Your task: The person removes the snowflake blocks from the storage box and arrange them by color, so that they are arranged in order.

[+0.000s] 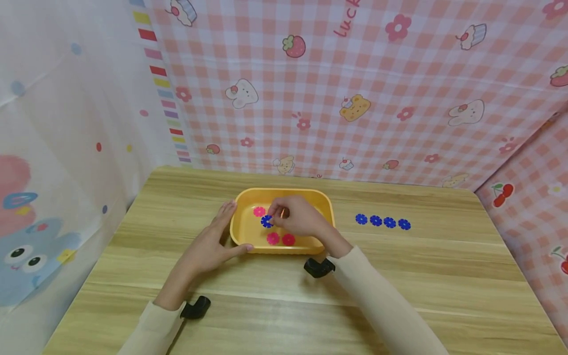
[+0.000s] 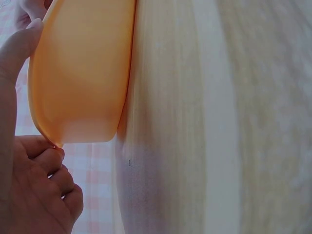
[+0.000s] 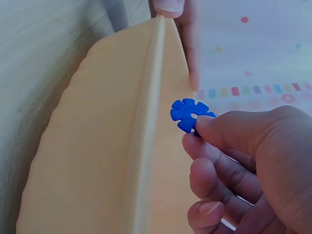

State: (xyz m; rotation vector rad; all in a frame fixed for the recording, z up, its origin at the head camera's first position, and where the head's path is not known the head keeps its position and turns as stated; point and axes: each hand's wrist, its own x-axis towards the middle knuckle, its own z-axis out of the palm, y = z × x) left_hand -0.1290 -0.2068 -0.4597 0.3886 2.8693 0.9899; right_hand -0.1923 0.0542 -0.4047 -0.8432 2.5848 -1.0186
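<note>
My right hand (image 1: 295,214) is over the inside of a yellow plastic basin (image 1: 239,231), pinching a blue snowflake building disc (image 3: 187,115) between thumb and forefinger. The disc has notches round its edge and a hole in the middle. Its other fingers (image 3: 202,178) are bent beneath. My left hand (image 1: 208,246) spans the basin's near left corner, thumb on the near rim and fingers stretched along the left side. In the basin lie a pink disc (image 1: 259,211) towards the back, another pink disc (image 1: 272,238) and a red disc (image 1: 288,240) near the front.
To the right of the basin, several blue discs (image 1: 375,221) lie in a row on the wooden table (image 1: 266,305). A pink checked cloth (image 1: 319,74) hangs behind the table, and a white printed cloth (image 1: 88,98) on the left. Both wrists wear black devices (image 1: 319,267).
</note>
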